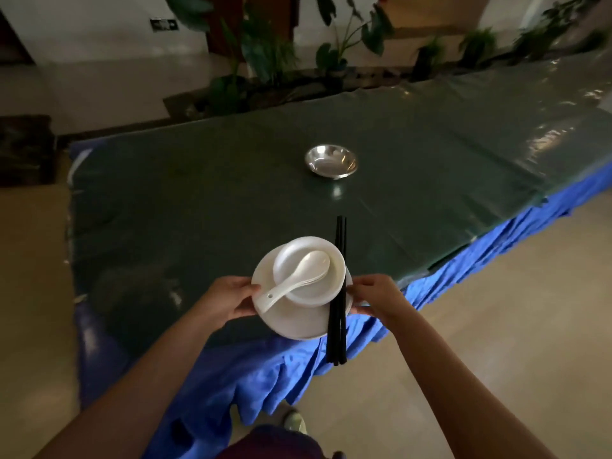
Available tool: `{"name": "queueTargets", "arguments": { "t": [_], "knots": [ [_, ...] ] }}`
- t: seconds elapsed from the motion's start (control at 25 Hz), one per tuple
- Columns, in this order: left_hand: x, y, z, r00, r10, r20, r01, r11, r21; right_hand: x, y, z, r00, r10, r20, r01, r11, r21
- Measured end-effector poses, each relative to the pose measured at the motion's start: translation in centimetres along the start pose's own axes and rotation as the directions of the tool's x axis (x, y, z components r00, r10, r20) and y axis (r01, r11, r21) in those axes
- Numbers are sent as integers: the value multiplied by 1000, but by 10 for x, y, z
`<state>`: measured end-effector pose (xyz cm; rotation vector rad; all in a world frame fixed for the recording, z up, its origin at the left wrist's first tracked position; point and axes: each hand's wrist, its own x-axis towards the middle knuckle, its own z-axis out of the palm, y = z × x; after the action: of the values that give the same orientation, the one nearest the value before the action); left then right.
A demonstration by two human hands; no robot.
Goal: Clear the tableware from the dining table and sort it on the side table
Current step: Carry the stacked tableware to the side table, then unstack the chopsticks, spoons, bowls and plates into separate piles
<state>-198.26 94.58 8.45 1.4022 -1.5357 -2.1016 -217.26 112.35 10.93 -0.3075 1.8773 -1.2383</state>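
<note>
Looking down through the head view, we see a stack of white tableware carried at the near edge of the dining table (231, 167), whose dark green glossy cover lies over a blue skirt (265, 376). Our left hand (228, 301) grips the left rim of the bottom plate (291, 321), thumb on top and fingers curled beneath; our right hand (377, 298) pinches the right rim, beside the black chopsticks (338, 313) that lie across the stack and overhang it front and back. A white bowl (311, 266) sits on the plate, with what looks like a second dish under it, and a white spoon (298, 274) rests in the bowl, its handle pointing toward the left thumb. A steel bowl (331, 161) stands alone, well apart, farther along the table. Potted plants (265, 54) line the far wall. We judge the stack stiff, smooth and breakable, likely ceramic or melamine: nothing binds the pieces, so a tilt could slide the bowl or roll the chopsticks off. Hold is best kept on opposite rims of the lowest plate, level, with a thumb trapping the chopsticks. The side table does not show, so the sorting is not yet done
</note>
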Motion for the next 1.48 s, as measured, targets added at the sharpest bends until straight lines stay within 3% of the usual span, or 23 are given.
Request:
{"name": "queueTargets", "arguments": {
  "t": [0.2,0.4,0.68,1.04,1.24,1.4,1.48],
  "knots": [
    [37,33,-2,997,-26,-67,22,998,-65,78,-35,3,993,33,117,-34,999,9],
    [79,38,-17,976,-104,-191,89,992,-87,152,-60,23,963,38,266,-12,995,-97],
    [129,30,-28,914,-180,-363,128,978,-162,254,-73,58,867,99,488,19,973,-230],
    [158,-8,-32,856,-286,-431,210,954,-215,305,-45,87,817,263,513,-70,928,-365],
    [161,-19,-38,872,-275,-404,203,956,-212,311,-40,90,802,289,523,-73,916,-394],
    [162,-11,-47,867,-256,-428,285,959,3,320,-47,86,754,307,581,59,849,-526],
    [156,-10,-54,815,-203,-542,262,965,31,329,-53,86,770,276,575,186,766,-615]
  ]
}}
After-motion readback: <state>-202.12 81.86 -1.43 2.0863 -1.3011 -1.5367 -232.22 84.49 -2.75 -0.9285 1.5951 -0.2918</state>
